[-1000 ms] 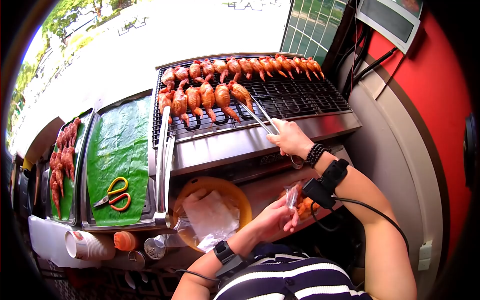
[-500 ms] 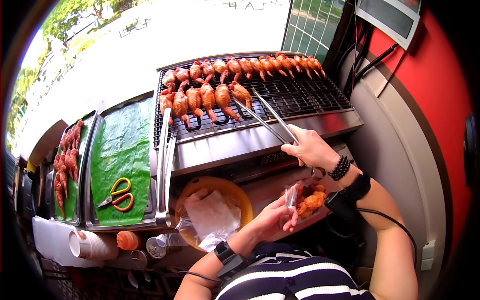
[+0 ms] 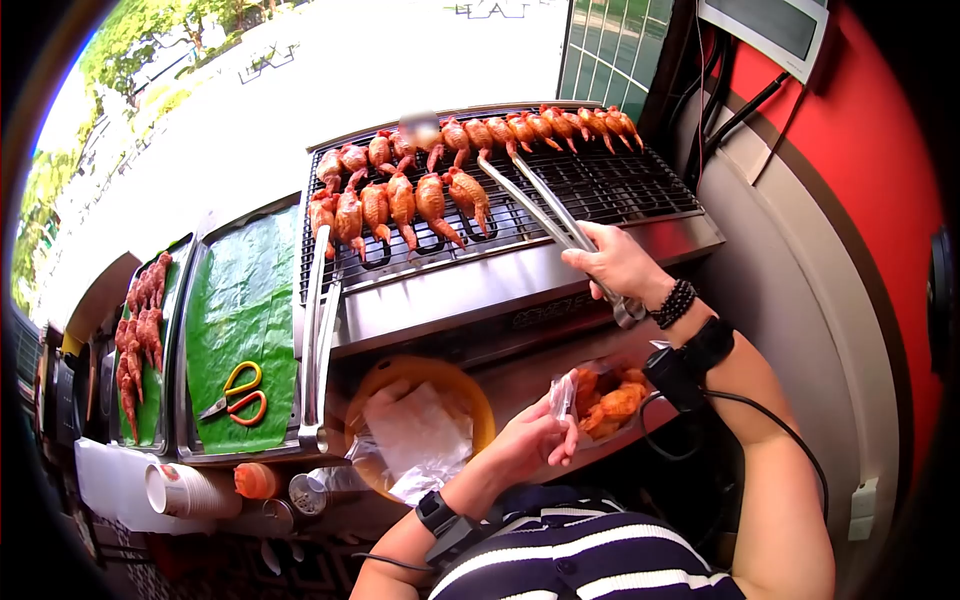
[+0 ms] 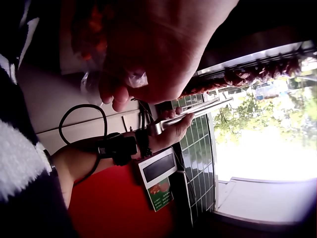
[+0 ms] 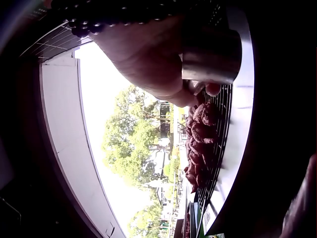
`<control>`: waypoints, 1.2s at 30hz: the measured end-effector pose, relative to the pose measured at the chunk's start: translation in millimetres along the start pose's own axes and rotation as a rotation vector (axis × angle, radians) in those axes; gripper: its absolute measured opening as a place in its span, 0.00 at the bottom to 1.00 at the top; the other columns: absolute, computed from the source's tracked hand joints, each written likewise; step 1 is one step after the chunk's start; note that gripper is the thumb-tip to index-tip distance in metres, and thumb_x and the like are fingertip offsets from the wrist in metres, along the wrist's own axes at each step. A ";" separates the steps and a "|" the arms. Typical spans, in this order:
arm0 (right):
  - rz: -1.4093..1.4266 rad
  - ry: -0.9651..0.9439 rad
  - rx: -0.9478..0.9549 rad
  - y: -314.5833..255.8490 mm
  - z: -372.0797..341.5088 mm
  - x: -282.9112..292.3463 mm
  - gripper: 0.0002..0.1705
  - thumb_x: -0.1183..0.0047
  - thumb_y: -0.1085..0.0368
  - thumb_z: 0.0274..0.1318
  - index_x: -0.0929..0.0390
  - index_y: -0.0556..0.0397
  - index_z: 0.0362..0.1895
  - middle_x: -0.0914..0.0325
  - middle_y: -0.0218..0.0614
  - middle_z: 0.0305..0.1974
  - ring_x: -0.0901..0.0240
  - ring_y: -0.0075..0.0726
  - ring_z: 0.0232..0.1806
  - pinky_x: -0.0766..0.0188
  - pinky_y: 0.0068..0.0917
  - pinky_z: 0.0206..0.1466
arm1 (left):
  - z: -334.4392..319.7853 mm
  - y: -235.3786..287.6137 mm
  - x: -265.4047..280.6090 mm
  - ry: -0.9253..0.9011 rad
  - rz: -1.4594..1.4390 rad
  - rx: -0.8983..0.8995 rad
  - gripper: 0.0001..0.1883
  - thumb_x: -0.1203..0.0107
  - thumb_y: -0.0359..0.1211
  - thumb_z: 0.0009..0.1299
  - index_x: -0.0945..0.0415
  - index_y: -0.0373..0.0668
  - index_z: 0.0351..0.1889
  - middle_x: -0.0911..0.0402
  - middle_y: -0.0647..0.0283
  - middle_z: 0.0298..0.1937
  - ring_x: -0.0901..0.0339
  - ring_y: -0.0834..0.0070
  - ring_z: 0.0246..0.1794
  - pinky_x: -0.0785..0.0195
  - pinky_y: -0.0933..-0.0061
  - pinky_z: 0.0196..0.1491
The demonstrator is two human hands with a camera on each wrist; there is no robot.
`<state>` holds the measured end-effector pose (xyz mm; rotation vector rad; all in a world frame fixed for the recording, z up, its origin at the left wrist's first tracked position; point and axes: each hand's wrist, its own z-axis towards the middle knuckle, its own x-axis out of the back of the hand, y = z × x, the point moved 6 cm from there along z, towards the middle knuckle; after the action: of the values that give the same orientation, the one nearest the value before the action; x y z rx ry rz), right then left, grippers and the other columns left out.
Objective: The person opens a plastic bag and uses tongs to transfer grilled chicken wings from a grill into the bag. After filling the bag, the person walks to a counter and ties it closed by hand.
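Note:
My right hand (image 3: 625, 268) grips metal tongs (image 3: 545, 212) over the grill; their tips are at the back row of browned meat pieces (image 3: 530, 132), and whether they touch one I cannot tell. A shorter front row of meat (image 3: 400, 205) lies on the rack (image 3: 610, 190). Below the grill, my left hand (image 3: 530, 437) pinches the edge of a clear plastic bag (image 3: 563, 397) beside orange pieces of food (image 3: 612, 408). In the left wrist view the left hand (image 4: 153, 54) is dark, with a bit of plastic at its fingers.
A second pair of tongs (image 3: 318, 340) leans at the grill's left end. Left of it are a leaf-lined tray with scissors (image 3: 235, 395) and another with raw meat (image 3: 145, 335). A yellow basket (image 3: 485, 415) holds sheets and plastic; paper cups (image 3: 190, 490) lie at the front left.
The right hand drew the tongs back from the front row's rightmost piece, then moved their tips up to the back row. The left hand stays at the bag, which shifted slightly left in view.

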<state>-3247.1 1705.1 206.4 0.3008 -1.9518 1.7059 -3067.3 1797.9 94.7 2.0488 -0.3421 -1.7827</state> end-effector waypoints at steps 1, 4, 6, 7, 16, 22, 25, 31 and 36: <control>0.011 0.001 -0.024 -2.8 -4.7 13.9 0.10 0.52 0.63 0.55 0.31 0.56 0.37 0.36 0.22 0.18 0.38 0.15 0.11 0.38 0.14 0.13 | 0.1 0.3 -0.5 -0.007 -0.001 -0.005 0.32 0.60 0.27 0.66 0.58 0.56 0.68 0.28 0.57 0.25 0.33 0.76 0.17 0.33 0.76 0.28; -0.105 0.029 -0.047 15.4 -3.4 59.9 0.11 0.52 0.63 0.55 0.31 0.56 0.38 0.36 0.22 0.17 0.38 0.15 0.12 0.38 0.15 0.14 | -0.1 1.1 0.8 -0.007 0.000 -0.025 0.33 0.60 0.27 0.66 0.59 0.54 0.68 0.27 0.57 0.25 0.33 0.76 0.16 0.32 0.75 0.29; -0.310 0.082 -0.047 15.5 -12.7 83.5 0.13 0.51 0.64 0.52 0.32 0.58 0.40 0.33 0.29 0.17 0.35 0.23 0.12 0.35 0.21 0.16 | -1.3 1.0 0.9 0.005 0.004 -0.045 0.34 0.59 0.27 0.65 0.59 0.53 0.68 0.27 0.56 0.25 0.34 0.76 0.15 0.32 0.75 0.28; -0.783 0.143 0.050 23.3 -12.4 98.0 0.20 0.48 0.64 0.48 0.34 0.59 0.46 0.28 0.40 0.22 0.29 0.38 0.17 0.30 0.30 0.23 | -1.6 0.9 0.5 0.007 -0.001 -0.051 0.34 0.59 0.27 0.65 0.59 0.53 0.68 0.28 0.56 0.25 0.34 0.77 0.15 0.32 0.75 0.28; -1.678 0.150 0.332 35.9 -79.6 117.5 0.28 0.55 0.72 0.45 0.36 0.61 0.55 0.30 0.37 0.23 0.27 0.34 0.19 0.28 0.27 0.23 | -2.4 0.7 -1.4 0.055 0.001 -0.059 0.35 0.60 0.25 0.64 0.61 0.52 0.68 0.27 0.55 0.25 0.34 0.77 0.15 0.31 0.76 0.29; -1.785 0.143 0.287 48.4 -66.7 113.6 0.24 0.55 0.70 0.45 0.35 0.65 0.51 0.31 0.33 0.22 0.27 0.28 0.21 0.29 0.23 0.23 | -0.4 -2.3 -4.0 0.065 0.016 -0.046 0.33 0.60 0.25 0.65 0.59 0.52 0.68 0.28 0.55 0.24 0.34 0.76 0.14 0.31 0.74 0.29; -1.745 0.109 0.248 56.3 -66.0 110.1 0.25 0.57 0.71 0.47 0.37 0.64 0.54 0.30 0.38 0.25 0.26 0.35 0.22 0.28 0.27 0.25 | -1.2 -2.8 -5.1 0.080 0.030 -0.032 0.34 0.60 0.26 0.65 0.58 0.52 0.68 0.28 0.55 0.24 0.35 0.77 0.14 0.31 0.74 0.29; -1.741 0.111 0.409 28.1 -38.8 117.3 0.13 0.56 0.69 0.48 0.28 0.61 0.40 0.26 0.36 0.21 0.25 0.34 0.23 0.29 0.26 0.24 | 0.3 -3.5 -9.3 0.078 0.058 -0.002 0.33 0.60 0.25 0.64 0.57 0.52 0.68 0.28 0.55 0.24 0.35 0.77 0.14 0.31 0.73 0.29; -1.755 0.177 0.269 58.4 -11.2 91.0 0.22 0.57 0.69 0.51 0.35 0.67 0.51 0.26 0.40 0.27 0.25 0.36 0.26 0.27 0.27 0.28 | -3.6 -5.4 -6.1 0.079 0.031 -0.014 0.33 0.60 0.25 0.64 0.56 0.52 0.68 0.28 0.54 0.24 0.34 0.76 0.14 0.30 0.73 0.29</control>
<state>-3349.4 1742.0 204.8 1.3512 -0.6110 0.6437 -3065.1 1805.8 98.1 2.0866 -0.3355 -1.6760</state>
